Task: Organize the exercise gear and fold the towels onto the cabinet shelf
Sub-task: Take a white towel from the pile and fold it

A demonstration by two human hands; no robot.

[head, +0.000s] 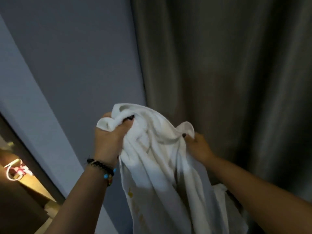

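One white towel [160, 166] held aloft: left hand [108, 141] bunching its top, right hand [200, 147] pinching an edge. Advised: find two corners, spread taut before folding.

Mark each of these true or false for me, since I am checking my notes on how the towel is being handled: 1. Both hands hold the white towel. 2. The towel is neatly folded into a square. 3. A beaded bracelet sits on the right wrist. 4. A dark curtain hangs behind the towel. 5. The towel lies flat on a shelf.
1. True: the left hand bunches the white towel in its grip, and the right hand pinches an edge.
2. False: it is crumpled and hangs in loose folds.
3. False: the beaded bracelet is on the left wrist.
4. True: the dark curtain hangs behind it.
5. False: it is held up in the air.
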